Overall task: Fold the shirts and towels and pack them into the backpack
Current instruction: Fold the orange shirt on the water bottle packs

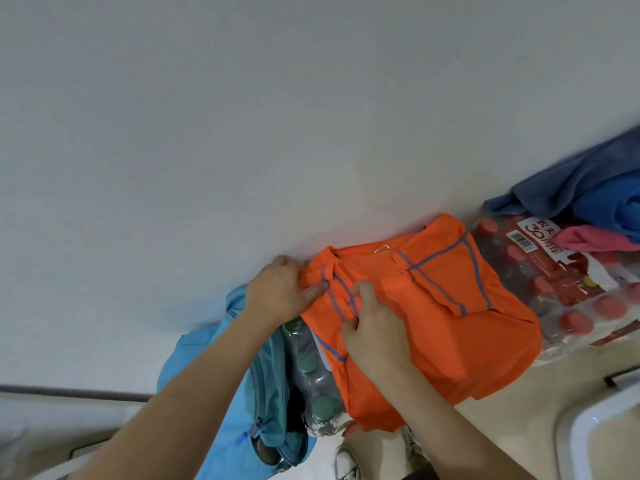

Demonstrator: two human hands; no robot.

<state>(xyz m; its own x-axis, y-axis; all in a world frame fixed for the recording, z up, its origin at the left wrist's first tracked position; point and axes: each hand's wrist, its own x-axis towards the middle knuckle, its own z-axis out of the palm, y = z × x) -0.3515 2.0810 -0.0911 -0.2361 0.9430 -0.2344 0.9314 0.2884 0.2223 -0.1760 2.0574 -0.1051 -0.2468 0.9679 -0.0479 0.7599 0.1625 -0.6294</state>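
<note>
You seem to be in a storage corner of a home. A plain white wall [242, 116] fills the upper frame. Against it sit shrink-wrapped bottle packs, bought in bulk: a red-capped pack [575, 320] at right, a green-capped pack [315, 379] at lower middle. Cloths [588, 195] lie heaped on the red-capped pack at far right. Tan floor [540, 393] and a white basin [588, 427] show at lower right

Both hands, left hand [278, 292] and right hand [372, 323], pinch the orange shirt [443, 320] at its nine o'clock edge; blue backpack [263, 386] lies at seven o'clock.
</note>
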